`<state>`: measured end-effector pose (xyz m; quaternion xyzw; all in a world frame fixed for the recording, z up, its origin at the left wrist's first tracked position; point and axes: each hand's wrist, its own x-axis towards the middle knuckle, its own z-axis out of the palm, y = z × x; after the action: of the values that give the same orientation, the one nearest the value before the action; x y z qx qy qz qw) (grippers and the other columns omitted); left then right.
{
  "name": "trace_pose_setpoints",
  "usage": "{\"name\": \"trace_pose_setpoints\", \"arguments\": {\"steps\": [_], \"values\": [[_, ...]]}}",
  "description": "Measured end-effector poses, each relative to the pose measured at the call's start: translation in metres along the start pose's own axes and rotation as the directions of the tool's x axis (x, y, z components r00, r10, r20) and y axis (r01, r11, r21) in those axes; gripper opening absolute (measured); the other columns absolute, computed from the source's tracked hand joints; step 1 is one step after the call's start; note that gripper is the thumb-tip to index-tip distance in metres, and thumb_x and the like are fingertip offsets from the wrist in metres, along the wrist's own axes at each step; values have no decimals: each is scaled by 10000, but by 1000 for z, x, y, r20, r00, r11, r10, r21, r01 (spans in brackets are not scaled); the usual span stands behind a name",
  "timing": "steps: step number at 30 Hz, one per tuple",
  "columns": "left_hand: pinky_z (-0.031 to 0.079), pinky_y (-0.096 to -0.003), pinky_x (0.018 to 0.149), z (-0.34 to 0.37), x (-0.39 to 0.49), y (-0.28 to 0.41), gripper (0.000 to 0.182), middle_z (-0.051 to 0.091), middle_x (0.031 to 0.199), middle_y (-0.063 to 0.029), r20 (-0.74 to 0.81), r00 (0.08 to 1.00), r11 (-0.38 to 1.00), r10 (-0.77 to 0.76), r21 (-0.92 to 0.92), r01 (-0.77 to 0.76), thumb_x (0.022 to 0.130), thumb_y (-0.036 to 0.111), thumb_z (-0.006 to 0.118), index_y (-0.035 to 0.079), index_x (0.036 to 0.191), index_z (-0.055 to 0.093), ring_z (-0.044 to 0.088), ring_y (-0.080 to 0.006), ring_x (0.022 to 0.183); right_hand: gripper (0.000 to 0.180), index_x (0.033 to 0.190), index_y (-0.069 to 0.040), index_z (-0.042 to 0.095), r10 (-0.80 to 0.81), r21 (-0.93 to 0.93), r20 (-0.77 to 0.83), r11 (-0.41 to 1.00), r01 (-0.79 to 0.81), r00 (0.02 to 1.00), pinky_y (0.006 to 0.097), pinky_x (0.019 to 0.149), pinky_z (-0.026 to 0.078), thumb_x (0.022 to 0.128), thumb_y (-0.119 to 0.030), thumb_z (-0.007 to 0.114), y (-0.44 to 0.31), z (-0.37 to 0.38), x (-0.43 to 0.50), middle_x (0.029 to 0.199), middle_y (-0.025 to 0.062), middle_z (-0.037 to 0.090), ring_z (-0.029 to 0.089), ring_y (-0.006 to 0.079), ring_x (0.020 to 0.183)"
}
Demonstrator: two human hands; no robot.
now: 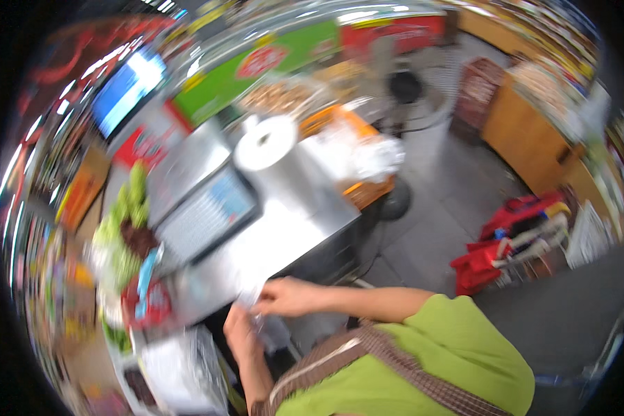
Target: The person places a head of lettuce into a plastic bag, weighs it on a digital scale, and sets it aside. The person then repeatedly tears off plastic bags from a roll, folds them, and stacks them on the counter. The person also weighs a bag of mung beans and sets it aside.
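My left hand and my right hand are close together at the near edge of a shiny metal counter. Between their fingers is a piece of thin clear plastic, its lower part hanging below the hands. Ahead of them a weighing scale with a keypad stands on the counter. A large upright roll of plastic bags is to the right of the scale. Left of the scale lie green vegetables and a red package with a light-blue strip. The picture is blurred.
An orange crate holding clear plastic stands past the roll. White plastic bags lie at lower left. A screen stands at upper left. On the right are a wooden cabinet and a cart with red bags on the floor.
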<state>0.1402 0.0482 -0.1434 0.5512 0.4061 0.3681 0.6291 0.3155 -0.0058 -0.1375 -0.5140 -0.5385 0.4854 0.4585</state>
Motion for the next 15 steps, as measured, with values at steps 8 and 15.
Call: {"name": "trace_pose_setpoints", "arguments": {"steps": [8,15], "values": [[460,-247,568,-15,-3,3,118,614,719,-26,57,998,999,-37,10,37,916,135,592,17,911,605,562,-89,607,308,897,19,631,69,-60,20,996,-67,997,302,611,454,911,-284,577,10,-2,15,685,65,595,548,130,644],[451,-229,664,-29,-20,-3,188,619,796,-4,-35,994,995,-100,19,100,925,211,590,25,911,616,550,-71,728,285,891,21,634,158,-245,190,963,-109,969,261,599,425,930,-253,565,19,4,30,717,27,593,525,91,658]]}}
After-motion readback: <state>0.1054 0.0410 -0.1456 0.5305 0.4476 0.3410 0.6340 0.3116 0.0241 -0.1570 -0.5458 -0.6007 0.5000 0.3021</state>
